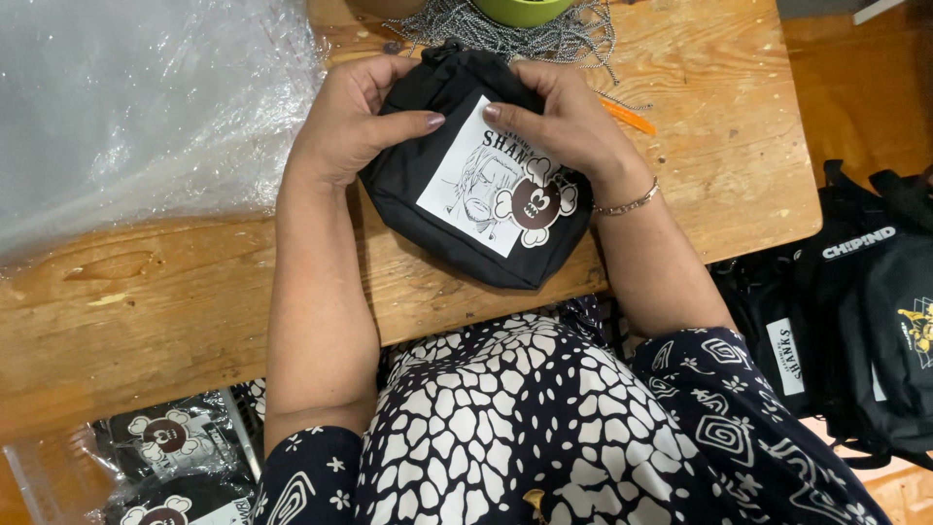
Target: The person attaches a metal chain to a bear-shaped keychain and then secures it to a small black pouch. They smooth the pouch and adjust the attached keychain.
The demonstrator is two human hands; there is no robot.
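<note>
Patterned dark-and-white clothing (515, 428) fills the bottom of the frame, closest to my view, and both forearms run up from it toward the middle. Next biggest, the wooden worktop (146, 292) spans the frame, with a sheet of clear bubble wrap (136, 97) heaped over its upper left. At the right edge, off the worktop, I see a pile of black bags (855, 301); at lower left, bagged pouches (165, 457) in clear plastic.

Now the centre: a black pouch (476, 185) lies tilted on the worktop near its front edge, its white printed label with a line drawing facing up. The left hand (355, 122) cups the pouch's upper left side, fingers curled around the edge and thumb pressed flat along the top face. The right hand (569, 122) covers the upper right corner, fingers bent over the top, thumb tip pressing the label's upper edge. Both are gripping the pouch.

Behind it, a tangle of metal ball chain (525, 34) lies under a green bowl (520, 10), and an orange tool (627, 117) peeks out beside the right hand.

My worry: the pouch sits close to the front edge, so a loosened grip could let it slide off. The chain is just behind the fingers and could snag.
</note>
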